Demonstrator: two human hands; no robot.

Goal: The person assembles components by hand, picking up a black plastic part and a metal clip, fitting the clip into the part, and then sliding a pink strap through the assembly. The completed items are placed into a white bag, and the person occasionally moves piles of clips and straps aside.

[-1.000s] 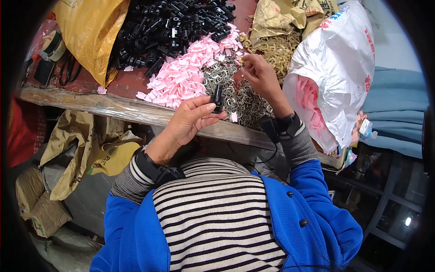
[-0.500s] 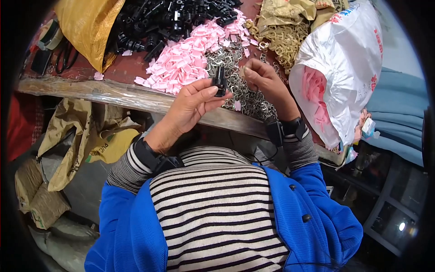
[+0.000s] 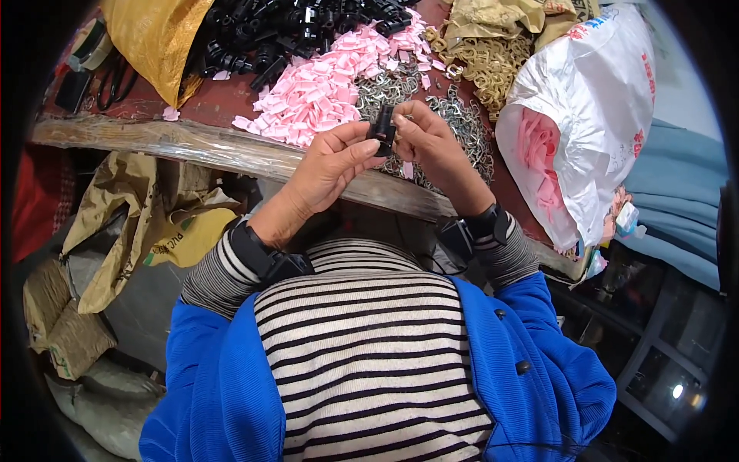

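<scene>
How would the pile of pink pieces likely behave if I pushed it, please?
The pile of pink pieces would probably spread rather than move as one, since strays lie apart from it. Each piece looks small and thin, so probably light and unlikely to roll.

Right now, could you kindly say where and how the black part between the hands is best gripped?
Probably by its far end, coming from the far side: the black part is elongated, and that end shows beyond the left hand at its lower left and the right hand at its right.
</scene>
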